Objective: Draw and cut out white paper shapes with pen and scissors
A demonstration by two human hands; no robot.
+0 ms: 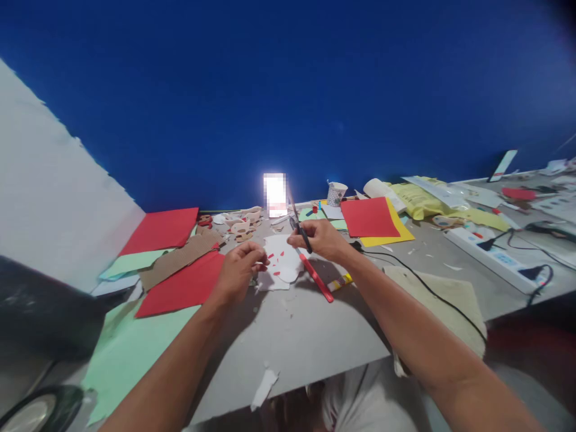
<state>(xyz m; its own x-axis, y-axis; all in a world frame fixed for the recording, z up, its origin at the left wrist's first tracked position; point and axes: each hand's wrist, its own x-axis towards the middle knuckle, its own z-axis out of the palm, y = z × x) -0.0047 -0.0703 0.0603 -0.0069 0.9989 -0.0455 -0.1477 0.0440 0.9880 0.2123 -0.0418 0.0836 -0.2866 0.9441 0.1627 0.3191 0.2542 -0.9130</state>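
My left hand (245, 264) hovers at the left edge of the white paper pieces (290, 270), its thumb and fingers drawn together. Whatever they may hold is too small to make out. Several tiny red paper bits (276, 273) lie on the white paper. Above its right side, my right hand (321, 236) is closed around a slim black tool (307, 240); a thin, pointed part rises from it toward the wall. I cannot tell its exact kind. Beneath that hand lies a long red strip-like tool (318, 281), beside a yellow tube (339, 282).
Red sheets (184, 288), corrugated cardboard (180, 258) and green paper (135, 354) lie left. A bright, blurred-out screen (275, 195) stands at the wall. Behind my right hand are a paper cup (336, 194) and red sheet (371, 217). A black cable (418, 282) and power strip (490, 259) lie right.
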